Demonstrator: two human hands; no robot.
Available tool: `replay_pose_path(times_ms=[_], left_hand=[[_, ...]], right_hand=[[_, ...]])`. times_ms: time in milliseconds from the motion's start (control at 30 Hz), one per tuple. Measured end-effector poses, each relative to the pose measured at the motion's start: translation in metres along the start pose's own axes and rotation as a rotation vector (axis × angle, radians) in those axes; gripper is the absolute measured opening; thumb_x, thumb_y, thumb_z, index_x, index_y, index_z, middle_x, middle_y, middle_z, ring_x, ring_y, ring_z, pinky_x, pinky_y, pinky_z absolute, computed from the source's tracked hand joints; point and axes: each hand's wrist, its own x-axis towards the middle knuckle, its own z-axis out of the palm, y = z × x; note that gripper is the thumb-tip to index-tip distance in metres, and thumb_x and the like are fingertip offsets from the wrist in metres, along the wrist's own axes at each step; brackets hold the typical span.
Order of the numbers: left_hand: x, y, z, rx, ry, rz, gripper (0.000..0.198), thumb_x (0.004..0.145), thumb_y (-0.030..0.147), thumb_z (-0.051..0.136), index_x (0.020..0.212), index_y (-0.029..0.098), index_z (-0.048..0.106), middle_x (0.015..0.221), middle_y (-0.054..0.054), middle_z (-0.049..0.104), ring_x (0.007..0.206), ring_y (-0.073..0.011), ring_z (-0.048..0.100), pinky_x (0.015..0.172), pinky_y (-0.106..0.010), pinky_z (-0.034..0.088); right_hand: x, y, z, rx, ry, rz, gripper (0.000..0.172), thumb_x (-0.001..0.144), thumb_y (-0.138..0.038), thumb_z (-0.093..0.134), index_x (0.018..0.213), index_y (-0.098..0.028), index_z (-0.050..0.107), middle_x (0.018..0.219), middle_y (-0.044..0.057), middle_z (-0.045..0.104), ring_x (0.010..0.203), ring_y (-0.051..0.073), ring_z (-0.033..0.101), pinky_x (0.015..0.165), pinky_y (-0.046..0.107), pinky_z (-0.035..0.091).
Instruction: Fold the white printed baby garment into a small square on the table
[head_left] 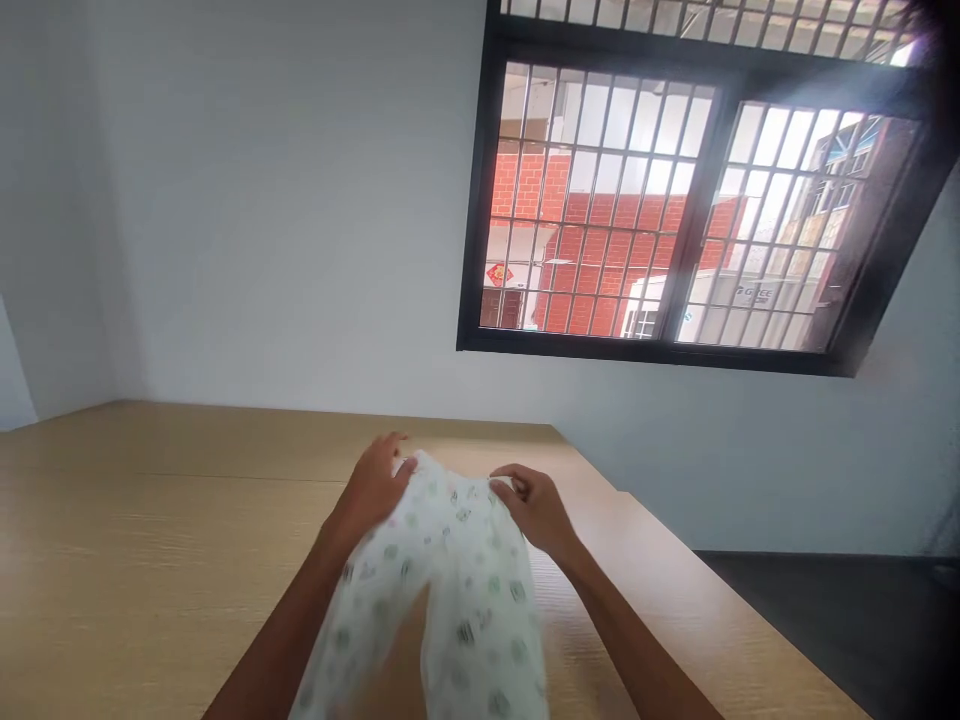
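Note:
A pair of white pants (480, 570) with small green and grey prints is spread over the wooden table, waistband away from me and both legs running toward me. My left hand (382, 475) is at the left corner of the waistband, its thumb on the cloth and its fingers apart. At the right corner, my right hand (529, 500) pinches the waistband between thumb and fingers. The lower ends of the legs pass out of view at the bottom.
The light wooden table (150, 560) reaches back to a pale wall (285, 200), with its right edge slanting toward me. A dark-framed, barred window (600, 345) is set in the wall. Dark floor (840, 610) shows beyond the table's right edge.

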Motion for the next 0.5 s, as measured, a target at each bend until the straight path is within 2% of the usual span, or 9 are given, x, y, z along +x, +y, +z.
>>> replay_pose_path(times_ms=[67, 100, 167, 233, 267, 300, 367, 433, 500], left_hand=[[-0.005, -0.011, 0.028, 0.078, -0.008, -0.006, 0.045, 0.091, 0.023, 0.046, 0.133, 0.006, 0.049, 0.131, -0.022, 0.047, 0.125, -0.0365, 0.040, 0.105, -0.055, 0.030], [-0.021, -0.018, 0.044, 0.087, -0.057, 0.022, 0.046, 0.090, 0.023, 0.050, 0.134, 0.009, 0.050, 0.132, -0.019, 0.048, 0.127, -0.0353, 0.040, 0.107, -0.054, 0.029], [-0.071, -0.033, 0.077, 0.084, -0.181, 0.083, 0.050, 0.088, 0.027, 0.059, 0.137, 0.019, 0.050, 0.135, -0.012, 0.052, 0.124, -0.0287, 0.048, 0.103, -0.042, 0.041], [-0.128, -0.044, 0.112, 0.240, -0.235, 0.322, 0.062, 0.089, 0.037, 0.064, 0.144, 0.024, 0.042, 0.139, -0.010, 0.049, 0.123, -0.0272, 0.050, 0.095, -0.037, 0.049], [-0.152, -0.048, 0.129, 0.318, -0.218, 0.526, 0.064, 0.087, 0.045, 0.068, 0.142, 0.023, 0.045, 0.136, -0.010, 0.052, 0.120, -0.0280, 0.054, 0.089, -0.034, 0.052], [-0.172, -0.049, 0.146, 0.384, -0.100, 0.700, 0.054, 0.088, 0.047, 0.067, 0.134, 0.025, 0.053, 0.128, -0.009, 0.058, 0.112, -0.0274, 0.059, 0.086, -0.031, 0.052], [-0.199, -0.046, 0.176, 0.474, 0.266, 0.762, 0.027, 0.093, 0.040, 0.065, 0.117, 0.029, 0.062, 0.117, -0.007, 0.065, 0.109, -0.0272, 0.061, 0.106, -0.038, 0.039], [-0.211, -0.038, 0.201, 0.406, 0.469, 0.669, 0.018, 0.095, 0.039, 0.062, 0.110, 0.029, 0.064, 0.112, -0.009, 0.067, 0.126, -0.0301, 0.048, 0.117, -0.050, 0.018], [-0.215, -0.029, 0.218, 0.296, 0.588, 0.566, 0.013, 0.095, 0.038, 0.062, 0.105, 0.030, 0.063, 0.106, -0.010, 0.068, 0.136, -0.0288, 0.035, 0.117, -0.055, 0.012]], right_hand=[[0.018, 0.048, 0.030, -0.087, -0.027, 0.058, 0.023, 0.087, -0.034, 0.052, 0.090, -0.015, 0.065, 0.064, 0.001, 0.049, 0.059, 0.015, 0.046, 0.057, 0.025, 0.036], [0.020, 0.070, 0.043, -0.126, -0.041, 0.078, 0.017, 0.084, -0.027, 0.051, 0.084, -0.015, 0.064, 0.070, 0.003, 0.055, 0.065, 0.017, 0.051, 0.061, 0.027, 0.040], [0.012, 0.104, 0.067, -0.198, -0.043, 0.088, 0.016, 0.084, -0.021, 0.048, 0.083, -0.015, 0.063, 0.090, 0.009, 0.062, 0.086, 0.022, 0.057, 0.075, 0.033, 0.045], [-0.001, 0.122, 0.085, -0.244, -0.084, 0.051, 0.018, 0.085, -0.020, 0.048, 0.092, -0.015, 0.064, 0.111, 0.011, 0.061, 0.106, 0.024, 0.055, 0.088, 0.035, 0.045], [-0.007, 0.126, 0.091, -0.261, -0.122, 0.023, 0.020, 0.086, -0.020, 0.049, 0.099, -0.016, 0.064, 0.120, 0.011, 0.058, 0.114, 0.024, 0.052, 0.094, 0.035, 0.043], [-0.010, 0.128, 0.097, -0.275, -0.170, -0.010, 0.023, 0.086, -0.021, 0.051, 0.105, -0.016, 0.064, 0.127, 0.010, 0.055, 0.120, 0.023, 0.049, 0.099, 0.035, 0.041], [-0.011, 0.129, 0.105, -0.306, -0.264, -0.066, 0.029, 0.089, -0.023, 0.052, 0.116, -0.019, 0.062, 0.135, 0.007, 0.052, 0.127, 0.021, 0.045, 0.105, 0.035, 0.036], [-0.008, 0.129, 0.109, -0.350, -0.323, -0.093, 0.031, 0.093, -0.024, 0.050, 0.122, -0.021, 0.059, 0.135, 0.004, 0.053, 0.129, 0.020, 0.043, 0.108, 0.037, 0.033], [-0.005, 0.130, 0.110, -0.411, -0.335, -0.088, 0.031, 0.096, -0.025, 0.047, 0.125, -0.022, 0.058, 0.135, 0.003, 0.053, 0.128, 0.020, 0.043, 0.108, 0.039, 0.031]])
